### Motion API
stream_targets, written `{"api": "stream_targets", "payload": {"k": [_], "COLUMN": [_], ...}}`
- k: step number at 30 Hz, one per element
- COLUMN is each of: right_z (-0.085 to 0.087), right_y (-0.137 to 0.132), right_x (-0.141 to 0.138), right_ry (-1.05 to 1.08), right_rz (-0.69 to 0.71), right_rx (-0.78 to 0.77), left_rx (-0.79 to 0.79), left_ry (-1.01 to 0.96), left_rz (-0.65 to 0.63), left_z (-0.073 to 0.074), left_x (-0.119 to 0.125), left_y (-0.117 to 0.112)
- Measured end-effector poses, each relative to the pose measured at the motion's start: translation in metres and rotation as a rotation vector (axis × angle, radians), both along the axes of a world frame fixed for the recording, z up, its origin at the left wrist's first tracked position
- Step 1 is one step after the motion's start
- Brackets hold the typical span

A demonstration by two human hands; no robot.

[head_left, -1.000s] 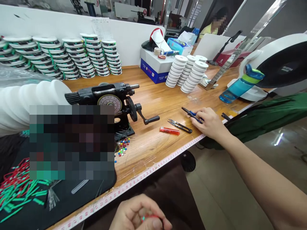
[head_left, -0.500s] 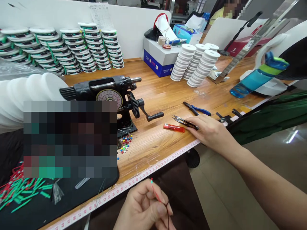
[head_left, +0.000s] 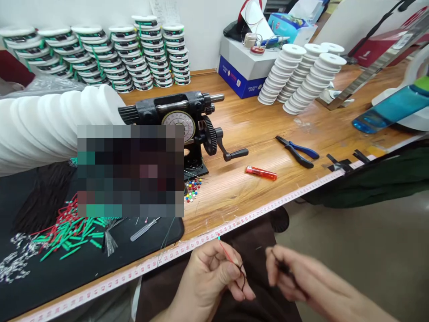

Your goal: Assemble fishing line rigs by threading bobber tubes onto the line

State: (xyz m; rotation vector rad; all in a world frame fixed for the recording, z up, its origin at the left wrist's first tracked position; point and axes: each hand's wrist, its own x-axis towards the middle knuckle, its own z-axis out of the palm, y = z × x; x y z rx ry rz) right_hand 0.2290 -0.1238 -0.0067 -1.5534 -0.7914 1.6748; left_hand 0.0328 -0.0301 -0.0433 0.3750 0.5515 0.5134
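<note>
Below the table edge, my left hand (head_left: 208, 281) pinches a thin red piece with a green tip (head_left: 227, 256) and a dark wire hanging from it. Just to its right, my right hand (head_left: 301, 281) is blurred by motion and closed round small black snips (head_left: 283, 267), a short gap from the left hand. On the wooden table (head_left: 234, 134) above lie a red lighter (head_left: 261, 172) and blue-handled pliers (head_left: 298, 151). A black hand-crank winder (head_left: 187, 118) stands to their left.
A measuring tape (head_left: 254, 216) runs along the table's front edge. On the black mat (head_left: 50, 268) lie several green and red pieces (head_left: 70, 228). Coloured pins (head_left: 192, 190) sit by the winder. Spool stacks (head_left: 100, 53), white spools (head_left: 301, 76), a blue box (head_left: 239, 82) and a blue bottle (head_left: 389, 112) stand behind.
My right hand left the pliers, took the black snips off the table and came down next to my left hand. My left hand raised the red piece. The view swung left.
</note>
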Motion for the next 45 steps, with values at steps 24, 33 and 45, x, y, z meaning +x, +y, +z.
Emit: {"api": "stream_targets", "payload": {"k": [24, 33, 45], "right_z": [-0.023, -0.03, -0.029], "right_y": [-0.006, 0.124, 0.11], "right_x": [-0.027, 0.097, 0.055], "right_ry": [-0.172, -1.631, -1.357], "right_rz": [0.016, 0.042, 0.015], "right_rx": [0.177, 0.64, 0.76], "left_rx": [0.038, 0.178, 0.187], "left_ry": [0.045, -0.187, -0.144], "left_rz": [-0.06, -0.039, 0.015], "left_z": [0.0, -0.02, -0.017], "left_x": [0.004, -0.007, -0.006], "left_y": [-0.006, -0.012, -0.011]}}
